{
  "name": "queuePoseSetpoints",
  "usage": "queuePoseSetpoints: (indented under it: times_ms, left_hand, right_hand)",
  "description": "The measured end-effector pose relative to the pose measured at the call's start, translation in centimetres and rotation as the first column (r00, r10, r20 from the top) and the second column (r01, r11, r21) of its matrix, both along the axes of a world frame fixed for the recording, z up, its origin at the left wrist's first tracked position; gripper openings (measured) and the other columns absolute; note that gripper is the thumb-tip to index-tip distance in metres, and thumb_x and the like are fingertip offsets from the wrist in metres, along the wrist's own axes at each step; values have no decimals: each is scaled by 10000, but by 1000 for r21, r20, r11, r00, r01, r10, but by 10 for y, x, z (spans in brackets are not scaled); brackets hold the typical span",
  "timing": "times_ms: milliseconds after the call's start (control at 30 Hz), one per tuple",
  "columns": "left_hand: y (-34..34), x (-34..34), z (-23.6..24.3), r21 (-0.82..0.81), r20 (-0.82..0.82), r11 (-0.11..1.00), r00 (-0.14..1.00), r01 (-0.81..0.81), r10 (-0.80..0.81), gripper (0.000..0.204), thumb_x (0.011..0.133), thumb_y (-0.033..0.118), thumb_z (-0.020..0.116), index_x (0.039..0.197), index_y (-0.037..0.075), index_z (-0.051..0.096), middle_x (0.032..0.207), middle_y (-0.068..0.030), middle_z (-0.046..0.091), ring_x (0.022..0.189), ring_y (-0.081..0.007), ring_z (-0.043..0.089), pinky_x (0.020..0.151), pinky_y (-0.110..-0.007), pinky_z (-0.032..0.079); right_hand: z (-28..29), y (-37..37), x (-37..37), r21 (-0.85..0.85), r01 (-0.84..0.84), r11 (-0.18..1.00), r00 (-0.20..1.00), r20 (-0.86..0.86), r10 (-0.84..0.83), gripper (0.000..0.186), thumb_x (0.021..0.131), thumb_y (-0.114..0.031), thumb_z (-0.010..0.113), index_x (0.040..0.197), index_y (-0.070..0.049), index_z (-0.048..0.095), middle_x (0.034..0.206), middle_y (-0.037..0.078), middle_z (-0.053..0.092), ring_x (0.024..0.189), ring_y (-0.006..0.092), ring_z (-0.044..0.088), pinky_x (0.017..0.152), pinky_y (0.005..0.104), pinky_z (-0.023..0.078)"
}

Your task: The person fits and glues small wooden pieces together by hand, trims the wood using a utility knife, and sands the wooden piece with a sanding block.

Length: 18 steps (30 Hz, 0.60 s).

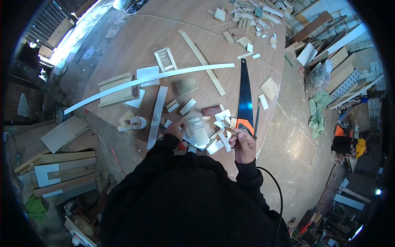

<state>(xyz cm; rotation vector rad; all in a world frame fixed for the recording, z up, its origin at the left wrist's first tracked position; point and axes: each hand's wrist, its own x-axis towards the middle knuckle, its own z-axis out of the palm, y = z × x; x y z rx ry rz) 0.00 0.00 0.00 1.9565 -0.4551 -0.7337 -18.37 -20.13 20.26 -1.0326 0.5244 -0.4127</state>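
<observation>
Black-sleeved arms reach to the brown wooden counter (pixel 164 33), right hand (pixel 243 144) closed on a small pale wood offcut (pixel 232 130), left hand (pixel 176 127) fingering the loose, apparently unsorted pile of white and tan offcuts (pixel 201 133) beside the orange-handled handsaw (pixel 245 101).

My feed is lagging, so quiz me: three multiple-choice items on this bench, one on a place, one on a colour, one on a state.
1. Where does the hand saw lie?
A. on the table, just beyond the right hand
B. on the floor
C. leaning on the wall

2. What colour is the saw's handle?
A. green
B. orange and black
C. white

3. What is the right hand doing?
A. lying flat and empty
B. gripping the saw
C. pinching a small wood scrap

Answers:
1 A, the blade rests on the round wooden table.
2 B, orange shows against black at the blade's near end.
3 C, fingers close on a pale sliver, while the left hand touches the scrap pile.
</observation>
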Motion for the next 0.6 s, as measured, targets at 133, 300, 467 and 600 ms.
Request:
queuePoseSetpoints:
  times_ms: [133,300,467,600]
  left_hand:
    - [-52,-16,12,419,590,876,662,238,-462,243,815,244,604,1039,182,675,1041,-41,602,1068,-255,513,903,-457,408]
    - [-70,-20,-19,561,630,802,524,204,-574,195,823,238,564,991,197,654,1000,-27,583,1027,-243,517,856,-457,411]
    - [-72,-22,-30,544,686,819,464,184,-560,150,819,221,548,939,191,633,981,-25,563,980,-243,523,826,-459,411]
    - [-72,-26,-34,508,696,828,453,236,-557,142,839,219,518,881,146,632,974,-56,574,967,-249,533,804,-436,423]
  right_hand:
    - [4,-3,-4,-41,8,999,1000,-18,-9,278,975,-171,511,1148,29,595,815,84,648,714,125,557,688,254,457]
    - [10,-1,-14,-38,21,999,1000,11,-20,277,974,-158,511,1153,33,603,838,90,666,723,104,556,679,224,433]
    - [11,-1,-25,-39,53,998,999,10,-53,279,974,-160,513,1157,31,603,837,92,667,719,103,555,662,218,426]
    - [12,1,-30,-59,54,997,999,-1,-54,275,976,-158,508,1149,37,594,827,98,659,714,121,572,685,249,457]
